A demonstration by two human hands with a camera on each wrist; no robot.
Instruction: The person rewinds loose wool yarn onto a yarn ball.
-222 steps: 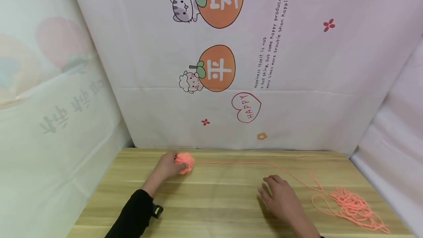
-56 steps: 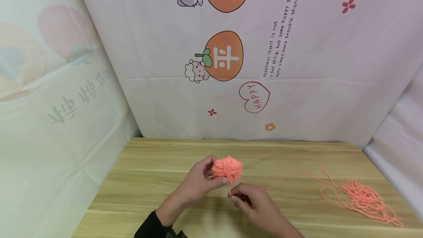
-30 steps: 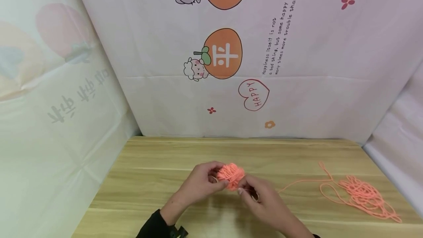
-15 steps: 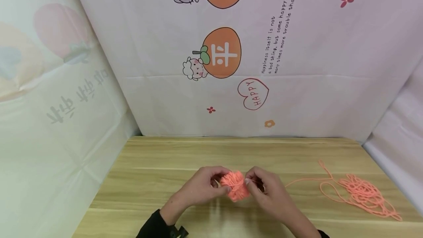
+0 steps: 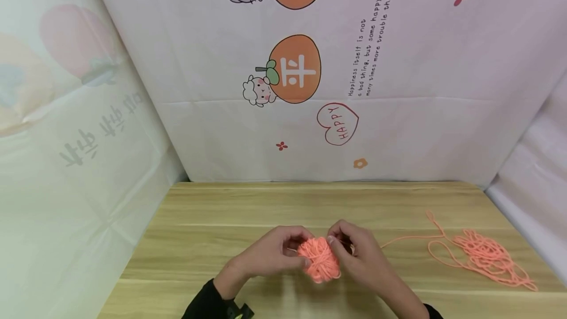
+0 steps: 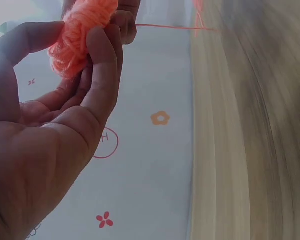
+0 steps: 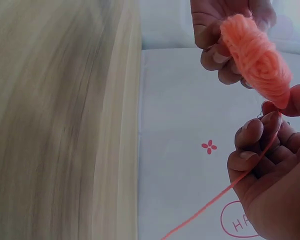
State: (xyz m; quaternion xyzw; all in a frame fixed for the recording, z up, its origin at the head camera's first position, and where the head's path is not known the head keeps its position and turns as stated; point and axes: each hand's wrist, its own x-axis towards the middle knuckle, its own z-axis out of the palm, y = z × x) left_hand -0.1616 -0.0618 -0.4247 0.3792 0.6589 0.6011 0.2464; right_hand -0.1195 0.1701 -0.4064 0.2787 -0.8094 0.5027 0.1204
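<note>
A small coral-orange ball of yarn [image 5: 320, 260] is held up over the middle of the table by my left hand [image 5: 275, 254], thumb on one side and fingers on the other. Close against its right side, my right hand [image 5: 362, 255] pinches the yarn strand between thumb and forefinger. In the right wrist view the strand [image 7: 210, 202] leaves the ball's tip, passes through the curled right fingers and trails away downward. The left wrist view shows the ball [image 6: 82, 37] between the left thumb and fingertips.
A loose heap of the same yarn [image 5: 485, 255] lies on the right of the wood-grain table [image 5: 212, 206], joined to my right hand by the strand. Behind stands a white printed cloth [image 5: 212, 132], with more cloth at both sides.
Earlier the ball was at the left and my right hand rested loosely. Both hands have since met mid-table, the right gripping the strand; lately the ball has turned and shifted slightly nearer and right.
</note>
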